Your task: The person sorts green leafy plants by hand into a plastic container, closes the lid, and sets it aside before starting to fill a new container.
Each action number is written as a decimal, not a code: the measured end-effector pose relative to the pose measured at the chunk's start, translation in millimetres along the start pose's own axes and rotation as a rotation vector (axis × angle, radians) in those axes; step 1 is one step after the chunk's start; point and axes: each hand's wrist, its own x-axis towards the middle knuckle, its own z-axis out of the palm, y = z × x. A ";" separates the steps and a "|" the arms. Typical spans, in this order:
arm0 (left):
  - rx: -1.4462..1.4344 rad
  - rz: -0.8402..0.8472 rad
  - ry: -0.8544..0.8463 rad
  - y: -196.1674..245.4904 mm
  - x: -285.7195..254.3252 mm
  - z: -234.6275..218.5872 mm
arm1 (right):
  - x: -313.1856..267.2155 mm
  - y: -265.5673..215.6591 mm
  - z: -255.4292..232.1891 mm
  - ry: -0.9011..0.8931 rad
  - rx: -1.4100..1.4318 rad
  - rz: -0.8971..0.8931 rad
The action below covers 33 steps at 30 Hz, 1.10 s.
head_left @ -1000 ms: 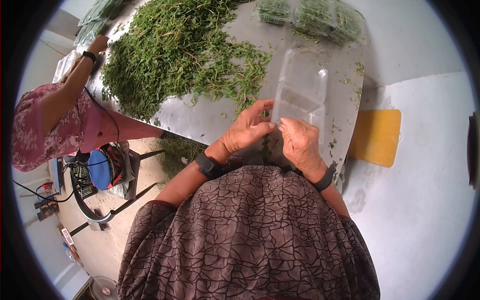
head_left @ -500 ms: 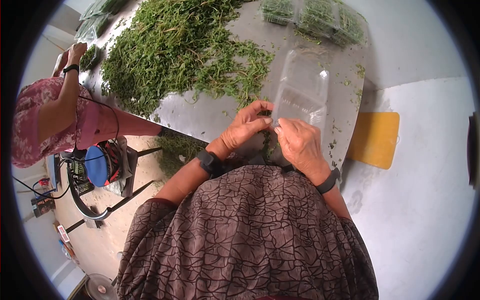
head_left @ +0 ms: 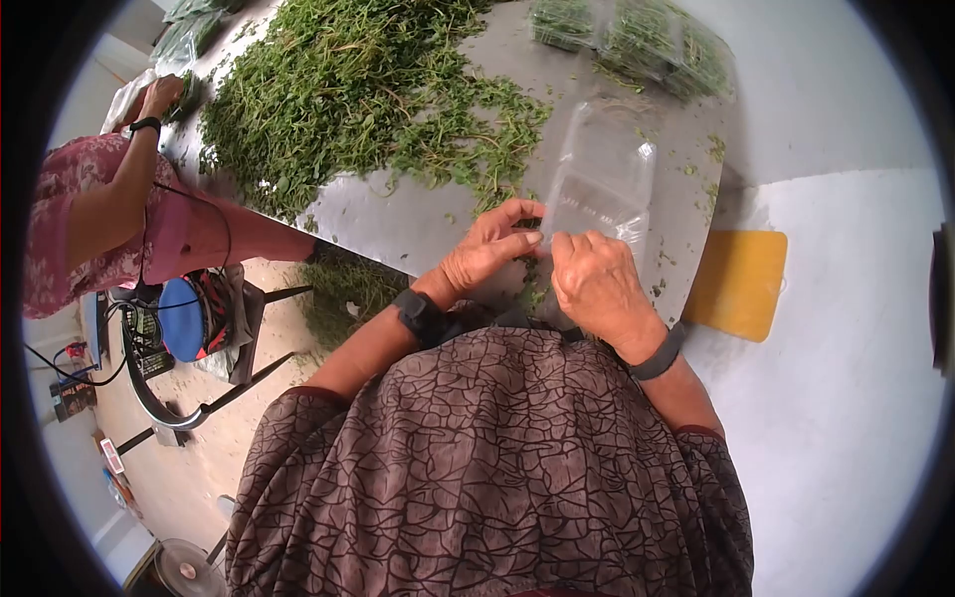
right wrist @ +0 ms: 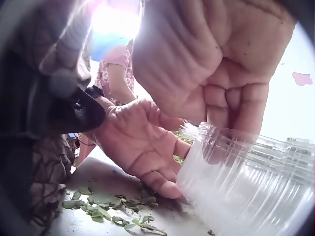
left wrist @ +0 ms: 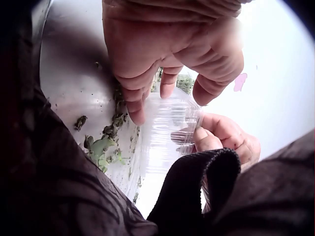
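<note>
Since a second ago both hands have slid slightly nearer the table's near edge, and the other person's arm at the far left has reached farther up the table.

The right hand (head_left: 597, 284) curls its fingers over the near rim of the clear plastic clamshell container (head_left: 602, 184), holding it; the right wrist view shows those fingers (right wrist: 231, 105) hooked on the ribbed rim. The left hand (head_left: 487, 249) touches the container's near left corner with bent fingertips, thumb raised above them; I cannot tell whether it pinches the plastic or only rests against it.

The container lies open on the shiny metal table (head_left: 398, 224), near its near right edge, just right of the loose sprigs. A big heap of green leafy herbs (head_left: 348, 90) covers the table to the far left. Filled clear herb packs (head_left: 637, 35) sit at the far right end. A yellow board (head_left: 741, 279) lies on the pale floor right of the table. The other person in a pink floral sleeve (head_left: 80, 219) stands at the left.
</note>
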 end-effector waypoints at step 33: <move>-0.084 0.038 -0.046 -1.3 0.5 -4.0 | -82.0 22.9 -2.3 0.283 1.418 1.095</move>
